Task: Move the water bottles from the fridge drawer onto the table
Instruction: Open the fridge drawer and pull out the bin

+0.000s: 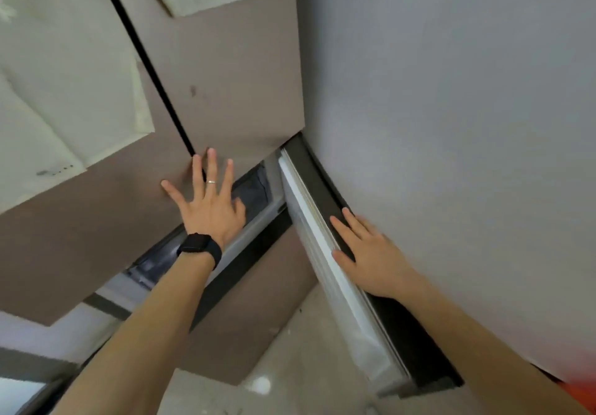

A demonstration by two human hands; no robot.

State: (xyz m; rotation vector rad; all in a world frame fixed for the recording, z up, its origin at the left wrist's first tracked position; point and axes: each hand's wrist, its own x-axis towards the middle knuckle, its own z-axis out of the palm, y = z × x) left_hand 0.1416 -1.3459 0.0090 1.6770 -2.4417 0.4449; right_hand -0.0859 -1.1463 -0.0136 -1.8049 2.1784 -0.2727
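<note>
I look steeply down at a taupe fridge front. My left hand (211, 202), with a ring and a black watch, lies flat with spread fingers against the upper door panel (225, 92), just above a slightly open fridge drawer (254, 192) whose dark inside shows. My right hand (371, 253) grips the dark edge of an open grey fridge door (451, 124), fingers curled over its rim. No water bottles or table are in view.
The open grey door fills the right side, its white inner lining (322, 253) facing left. White sheets (64, 76) are stuck on the upper left panels. Pale glossy floor (290, 366) shows at the bottom between my forearms.
</note>
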